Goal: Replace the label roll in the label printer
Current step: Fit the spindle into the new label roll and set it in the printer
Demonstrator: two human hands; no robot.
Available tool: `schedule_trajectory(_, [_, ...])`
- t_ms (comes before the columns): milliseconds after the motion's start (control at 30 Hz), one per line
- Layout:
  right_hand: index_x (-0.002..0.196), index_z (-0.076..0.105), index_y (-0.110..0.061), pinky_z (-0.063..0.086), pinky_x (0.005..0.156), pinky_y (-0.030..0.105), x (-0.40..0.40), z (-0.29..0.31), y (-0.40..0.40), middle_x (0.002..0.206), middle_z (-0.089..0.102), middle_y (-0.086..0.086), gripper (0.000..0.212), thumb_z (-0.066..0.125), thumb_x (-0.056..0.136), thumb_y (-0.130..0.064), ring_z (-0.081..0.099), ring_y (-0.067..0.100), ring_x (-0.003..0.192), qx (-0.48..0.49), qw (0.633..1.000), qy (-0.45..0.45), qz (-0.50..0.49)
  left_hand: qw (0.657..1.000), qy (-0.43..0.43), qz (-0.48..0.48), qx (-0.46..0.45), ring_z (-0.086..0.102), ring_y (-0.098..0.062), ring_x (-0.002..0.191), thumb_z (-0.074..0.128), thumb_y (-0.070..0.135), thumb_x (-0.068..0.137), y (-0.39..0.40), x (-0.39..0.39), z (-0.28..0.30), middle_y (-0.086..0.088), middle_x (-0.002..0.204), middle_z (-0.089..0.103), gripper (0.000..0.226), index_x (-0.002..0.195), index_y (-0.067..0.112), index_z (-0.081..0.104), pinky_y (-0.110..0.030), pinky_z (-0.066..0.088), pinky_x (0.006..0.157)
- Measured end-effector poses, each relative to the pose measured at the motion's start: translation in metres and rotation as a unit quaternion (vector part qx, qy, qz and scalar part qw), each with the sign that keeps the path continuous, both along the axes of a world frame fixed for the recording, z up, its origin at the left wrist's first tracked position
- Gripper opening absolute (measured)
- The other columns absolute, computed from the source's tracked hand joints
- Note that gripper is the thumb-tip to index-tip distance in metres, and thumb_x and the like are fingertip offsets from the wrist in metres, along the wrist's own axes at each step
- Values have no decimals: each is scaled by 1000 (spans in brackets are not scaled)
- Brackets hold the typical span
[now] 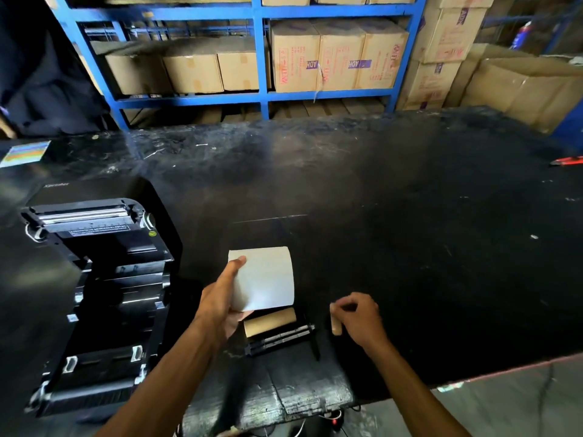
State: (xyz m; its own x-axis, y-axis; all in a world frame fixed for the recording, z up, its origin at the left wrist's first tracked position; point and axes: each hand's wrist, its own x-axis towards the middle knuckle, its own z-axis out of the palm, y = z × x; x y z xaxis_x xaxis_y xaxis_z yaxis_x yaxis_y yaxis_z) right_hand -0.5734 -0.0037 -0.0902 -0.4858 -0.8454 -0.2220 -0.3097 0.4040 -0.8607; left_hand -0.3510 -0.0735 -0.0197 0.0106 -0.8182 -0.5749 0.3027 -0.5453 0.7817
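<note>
A black label printer (94, 279) stands at the table's left with its lid swung up and its roll bay bare. My left hand (220, 298) grips a full white label roll (268, 279) by its left end, just above the table. Below the roll lies an empty brown cardboard core (269, 323) beside a black spindle (280, 337) with an end plate. My right hand (356, 316) hovers to the right of the spindle, fingers curled around something dark that I cannot make out.
The worn black table (410, 231) stretches right and back. A red-handled tool (568, 160) lies at its far right edge, a coloured sheet (25, 152) at the far left. Blue shelving (258, 58) with cardboard boxes stands behind. Cables hang below the front edge.
</note>
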Motion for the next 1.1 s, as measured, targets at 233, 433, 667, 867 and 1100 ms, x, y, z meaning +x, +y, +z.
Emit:
schedule_trajectory(233, [91,68,-16,14,112,40,-2,-44,9,151,36,5,13,71,81,-24,21,22,143,23,984,174,37,1000,15,3,11,66,-23,85,73,38,76,8,0,-7,-7,94,68,29,93,16,64,-38,56,60])
schedule_trajectory(433, [99,68,-16,11,113,38,7,-40,7,154,31,8,22,65,85,-32,16,23,144,-11,978,198,61,1000,13,8,11,66,-26,90,73,40,76,13,7,-15,-10,104,69,44,108,13,63,-36,56,62])
schedule_trajectory(667, [79,69,-19,-2,114,38,38,-46,8,158,23,4,39,62,75,-58,7,18,147,8,948,279,152,999,36,37,12,63,-27,98,75,40,73,13,17,-19,-8,108,66,42,107,18,62,-43,54,75])
schedule_trajectory(867, [76,64,-21,44,97,40,30,-18,5,113,65,1,17,77,72,-31,55,17,110,-63,989,78,109,994,97,50,-2,61,-32,109,69,41,76,8,31,-19,-9,113,64,35,106,24,60,-52,52,90])
schedule_trajectory(1100, [76,64,-13,57,57,23,-12,40,-23,73,70,11,9,71,81,-16,71,16,61,-174,972,-145,-71,985,162,41,-32,64,-32,104,65,45,75,6,36,-17,-5,96,73,22,92,31,68,-55,49,95])
